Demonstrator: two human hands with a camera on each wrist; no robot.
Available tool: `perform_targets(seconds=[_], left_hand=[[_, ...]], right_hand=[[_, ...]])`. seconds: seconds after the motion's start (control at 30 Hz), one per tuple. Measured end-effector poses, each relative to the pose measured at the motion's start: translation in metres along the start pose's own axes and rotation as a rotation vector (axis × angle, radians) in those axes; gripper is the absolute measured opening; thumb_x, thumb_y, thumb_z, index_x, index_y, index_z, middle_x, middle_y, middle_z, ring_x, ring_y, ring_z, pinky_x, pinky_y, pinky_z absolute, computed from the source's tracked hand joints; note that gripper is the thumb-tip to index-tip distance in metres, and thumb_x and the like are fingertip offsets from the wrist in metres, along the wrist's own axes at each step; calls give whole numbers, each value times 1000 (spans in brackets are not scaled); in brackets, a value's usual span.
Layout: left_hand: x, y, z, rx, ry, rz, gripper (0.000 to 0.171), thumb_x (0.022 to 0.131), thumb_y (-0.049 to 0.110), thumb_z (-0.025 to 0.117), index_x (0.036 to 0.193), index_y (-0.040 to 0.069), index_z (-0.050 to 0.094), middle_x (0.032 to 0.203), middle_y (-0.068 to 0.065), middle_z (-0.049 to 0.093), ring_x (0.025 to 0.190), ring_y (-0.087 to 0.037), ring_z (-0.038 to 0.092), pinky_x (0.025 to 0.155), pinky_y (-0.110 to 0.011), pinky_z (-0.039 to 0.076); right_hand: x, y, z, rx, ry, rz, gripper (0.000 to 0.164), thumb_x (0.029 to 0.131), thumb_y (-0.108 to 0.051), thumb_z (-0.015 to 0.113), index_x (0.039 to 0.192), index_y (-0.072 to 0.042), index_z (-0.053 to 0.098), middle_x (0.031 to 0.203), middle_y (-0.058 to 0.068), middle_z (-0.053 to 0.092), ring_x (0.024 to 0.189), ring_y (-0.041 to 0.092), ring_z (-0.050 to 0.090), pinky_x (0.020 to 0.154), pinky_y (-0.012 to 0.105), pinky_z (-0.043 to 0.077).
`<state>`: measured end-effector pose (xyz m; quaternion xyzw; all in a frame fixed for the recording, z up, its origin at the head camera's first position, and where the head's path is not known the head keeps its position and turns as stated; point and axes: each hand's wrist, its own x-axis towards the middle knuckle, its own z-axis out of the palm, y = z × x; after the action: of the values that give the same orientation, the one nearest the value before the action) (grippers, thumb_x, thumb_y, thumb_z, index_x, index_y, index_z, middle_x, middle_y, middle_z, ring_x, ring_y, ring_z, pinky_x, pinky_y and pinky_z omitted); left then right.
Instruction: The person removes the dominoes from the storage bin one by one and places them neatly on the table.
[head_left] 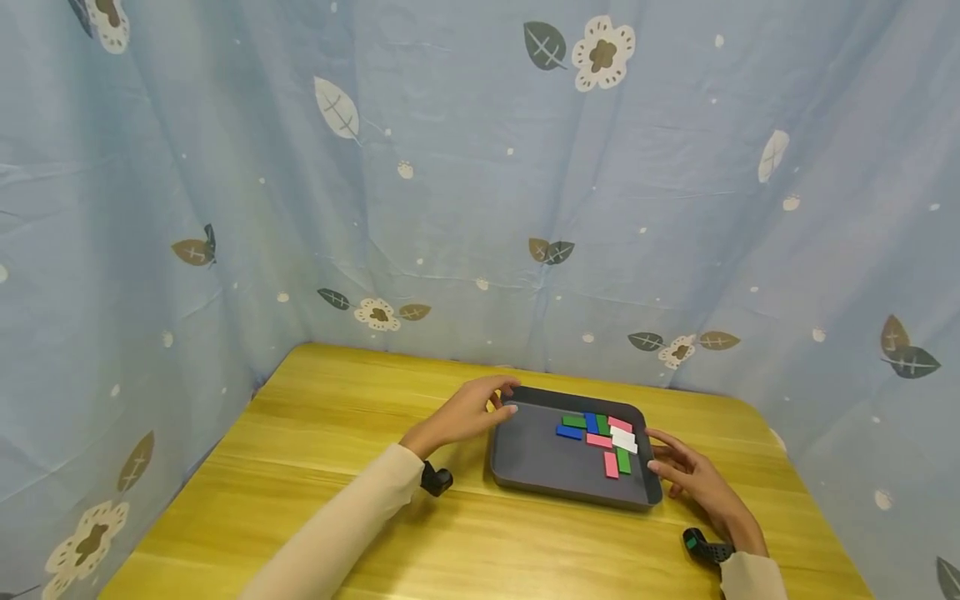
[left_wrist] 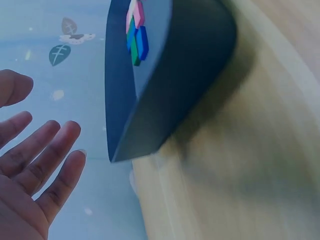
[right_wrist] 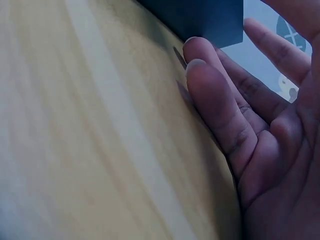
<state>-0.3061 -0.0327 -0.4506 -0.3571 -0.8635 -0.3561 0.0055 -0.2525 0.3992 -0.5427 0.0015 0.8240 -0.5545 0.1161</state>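
the tray looks like smooth, matt plastic; the flat pieces look smooth too, their material unclear. the surface shows wood grain with a soft sheen. the curtain is thin, creased cloth.

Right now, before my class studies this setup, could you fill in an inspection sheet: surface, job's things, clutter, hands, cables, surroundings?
Surface: yellow wood-grain table.
Job's things: dark gray tray on the table; flat pink, green, blue and white blocks grouped toward its right side.
Clutter: nothing seen.
Hands: left hand by the tray's left side, right hand by its right side, both with fingers relaxed; contact unclear.
Cables: nothing seen.
Surroundings: blue patterned curtain behind the table.
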Motion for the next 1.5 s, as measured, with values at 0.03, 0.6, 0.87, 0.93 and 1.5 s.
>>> perform_targets(seconds=[0.03,0.6,0.87,0.93,1.5], left_hand=[[4,2,2,-1,-4,7,44,97,33,56,138,19,47,117,1,59,91,-10,59,72,-24,48],[62,22,35,23,-135,44,37,93,29,63,128,16,58,112,3,62,89,-5,60,77,-20,48],[79,24,51,-13,-188,39,31,88,20,71,118,13,65,110,2,65,84,-6,61,73,-18,48],[83,22,57,-17,-202,37,29,87,17,72,115,12,66,109,-1,66,85,-8,61,73,-18,48],[90,20,86,165,-324,-110,31,80,16,78,110,14,69,95,1,66,82,-7,59,73,-23,48]], right_hand=[[-1,1,0,0,5,-1,58,91,-37,64,144,-41,38,139,12,47,112,29,54,67,40,50],[2,3,0,24,-16,-24,59,92,-37,64,144,-41,37,137,10,48,108,30,56,64,40,48],[1,3,-1,31,-9,-34,57,91,-35,65,143,-40,40,136,10,50,107,31,56,64,39,49],[0,3,0,30,-8,-33,57,91,-35,65,143,-40,40,135,10,50,107,31,56,64,39,49],[-2,0,1,65,-4,-13,58,90,-32,66,142,-40,41,135,8,51,108,30,56,66,39,49]])
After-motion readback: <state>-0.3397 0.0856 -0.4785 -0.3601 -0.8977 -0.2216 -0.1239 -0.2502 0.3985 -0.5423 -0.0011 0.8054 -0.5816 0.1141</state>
